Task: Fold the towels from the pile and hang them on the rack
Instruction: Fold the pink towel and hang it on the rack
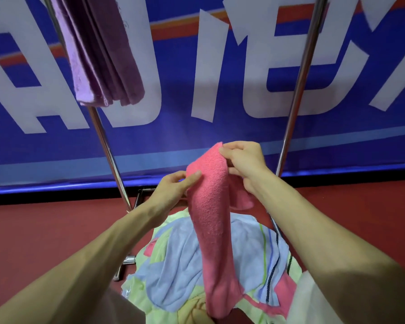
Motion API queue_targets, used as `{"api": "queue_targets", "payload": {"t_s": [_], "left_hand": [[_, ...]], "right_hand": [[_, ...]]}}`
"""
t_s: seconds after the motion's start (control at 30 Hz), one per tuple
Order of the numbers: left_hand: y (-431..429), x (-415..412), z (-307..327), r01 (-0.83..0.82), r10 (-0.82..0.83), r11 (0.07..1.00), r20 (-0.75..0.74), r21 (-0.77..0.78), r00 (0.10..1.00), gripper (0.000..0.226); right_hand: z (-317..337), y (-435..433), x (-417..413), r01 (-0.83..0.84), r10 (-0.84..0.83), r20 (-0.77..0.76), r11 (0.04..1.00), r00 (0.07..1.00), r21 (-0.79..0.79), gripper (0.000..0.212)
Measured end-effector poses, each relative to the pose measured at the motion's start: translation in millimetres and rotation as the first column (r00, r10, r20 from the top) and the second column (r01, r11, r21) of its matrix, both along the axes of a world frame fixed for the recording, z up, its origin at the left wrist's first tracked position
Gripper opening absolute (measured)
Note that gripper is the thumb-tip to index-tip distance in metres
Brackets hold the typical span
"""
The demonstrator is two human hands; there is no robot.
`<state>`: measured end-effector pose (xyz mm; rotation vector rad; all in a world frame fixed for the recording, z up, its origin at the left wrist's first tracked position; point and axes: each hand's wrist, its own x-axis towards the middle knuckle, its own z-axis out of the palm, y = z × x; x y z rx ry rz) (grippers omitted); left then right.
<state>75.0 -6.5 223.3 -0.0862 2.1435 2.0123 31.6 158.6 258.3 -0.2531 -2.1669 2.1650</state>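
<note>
The pink towel (211,225) hangs lengthwise below the right hand (243,164) pinching its top corner; the left hand (173,185) pinches the edge just beneath.

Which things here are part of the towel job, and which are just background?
Job: pink towel, pinched by left hand and right hand; towel pile; rack; purple towels hanging on it.
Background: blue banner; red floor.

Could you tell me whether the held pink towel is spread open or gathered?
Gathered: the pink towel hangs as a narrow strip, the left hand and right hand pinching its top close together.
</note>
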Motion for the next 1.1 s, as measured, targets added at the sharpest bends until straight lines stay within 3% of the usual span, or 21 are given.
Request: {"api": "queue_targets", "payload": {"t_s": [0.1,0.27,0.37,0.47,0.57,0.73,0.83,0.97,1.1], "left_hand": [[3,0,2,-0.041,0.046,0.999,-0.124,0.035,0.991,0.019],[6,-1,15,-0.088,0.117,0.989,-0.275,0.117,0.954,0.016],[3,-2,26,-0.122,0.160,0.984,-0.321,0.133,0.934,0.015],[-2,-4,37,-0.183,0.251,0.957,-0.328,0.224,0.911,0.011],[-11,-8,45,-0.235,0.336,0.918,-0.306,0.320,0.891,0.011],[-24,-5,58,-0.236,0.362,0.869,-0.233,0.435,0.903,0.011],[-30,-4,58,-0.251,0.342,0.898,-0.214,0.362,0.915,0.016],[-46,-7,52,-0.341,0.403,0.889,-0.168,0.307,0.899,0.014],[-58,-7,47,-0.427,0.489,0.829,-0.097,0.361,0.867,0.012]], "right_hand": [[3,1,4,-0.056,0.058,0.031,0.997,0.998,-0.061,0.006],[3,3,5,-0.124,0.141,0.073,0.973,0.987,-0.194,0.014],[-4,0,5,-0.185,0.215,0.122,0.959,0.969,-0.214,0.037],[-10,-5,10,-0.350,0.382,0.209,0.920,0.900,-0.176,0.066],[-15,-8,14,-0.465,0.485,0.227,0.875,0.845,-0.136,0.079],[-15,-11,23,-0.611,0.647,0.152,0.759,0.747,-0.225,0.066],[-18,-16,26,-0.698,0.724,0.125,0.688,0.678,-0.200,0.059],[-17,-14,23,-0.673,0.679,0.034,0.731,0.733,-0.111,0.047],[-22,-9,19,-0.748,0.750,-0.013,0.658,0.662,-0.089,0.017]]}}
